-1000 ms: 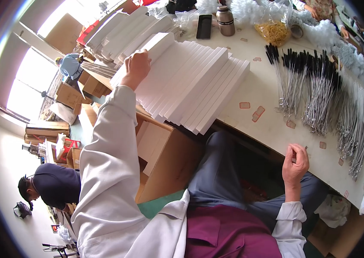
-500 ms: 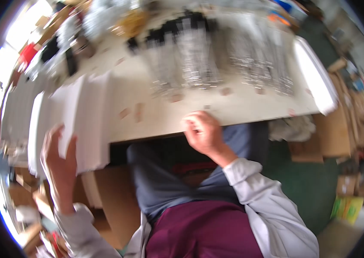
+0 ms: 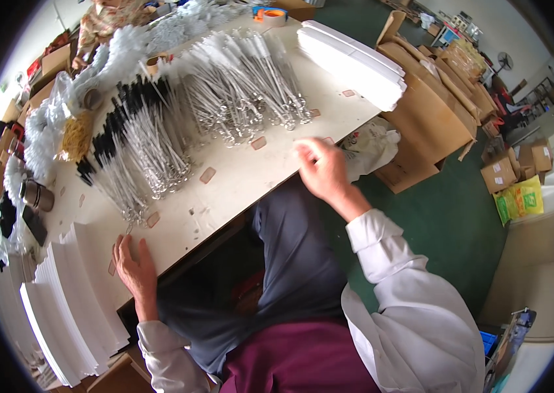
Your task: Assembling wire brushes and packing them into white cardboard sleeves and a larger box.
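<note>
Left hand [image 3: 134,265]: flat, fingers spread, holding nothing, palm down on the table [image 3: 238,190] at its near edge, touching the fanned stack of white cards [image 3: 74,308]. Right hand [image 3: 321,171]: fingers curled at the same edge; whether it pinches anything cannot be told. Cards: thin, light, probably slick and easily creased; best lifted by a short edge, one at a time, or slid off the fan. Small tan labels [image 3: 207,174] lie scattered on the table beyond both hands. Farther back from the edge, rows of wire brushes [image 3: 159,144], stiff but snag-prone. A second white stack [image 3: 349,62] sits at the table's far right corner. Open room: a bare strip along the near edge between the hands.
</note>
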The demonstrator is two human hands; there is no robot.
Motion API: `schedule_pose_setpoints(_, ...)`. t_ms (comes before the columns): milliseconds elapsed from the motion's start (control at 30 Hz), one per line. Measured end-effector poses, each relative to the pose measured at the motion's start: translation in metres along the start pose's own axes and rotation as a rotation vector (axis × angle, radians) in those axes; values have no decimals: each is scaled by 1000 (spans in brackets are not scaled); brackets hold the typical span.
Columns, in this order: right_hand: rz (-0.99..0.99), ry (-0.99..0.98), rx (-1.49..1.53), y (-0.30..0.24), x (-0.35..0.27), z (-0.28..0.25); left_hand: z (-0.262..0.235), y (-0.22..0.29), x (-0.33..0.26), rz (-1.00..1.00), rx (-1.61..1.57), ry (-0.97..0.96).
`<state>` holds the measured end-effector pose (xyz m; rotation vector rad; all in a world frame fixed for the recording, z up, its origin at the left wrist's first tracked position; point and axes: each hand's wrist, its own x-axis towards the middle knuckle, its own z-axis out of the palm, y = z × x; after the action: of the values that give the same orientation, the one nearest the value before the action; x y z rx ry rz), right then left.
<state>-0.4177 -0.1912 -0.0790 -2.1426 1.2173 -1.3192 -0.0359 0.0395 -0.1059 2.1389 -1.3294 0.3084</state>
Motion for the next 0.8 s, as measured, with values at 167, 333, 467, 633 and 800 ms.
schedule_pose_setpoints(167,110,133,-313,112,54,-81,-2,0,0,-33,-64,-24)
schedule_pose_setpoints(333,-26,266,-682,156,98,-132,2,-4,2,-19,-32,-10)
schedule_pose_setpoints(467,-69,253,-775,158,130,-147,3,-5,3,-30,-27,-11)
schedule_pose_setpoints(633,-97,338,-831,184,167,-143,-16,-14,-2,-6,91,27)
schedule_pose_setpoints(800,-124,110,-499,146,134,-114,5,12,6,-32,40,16)
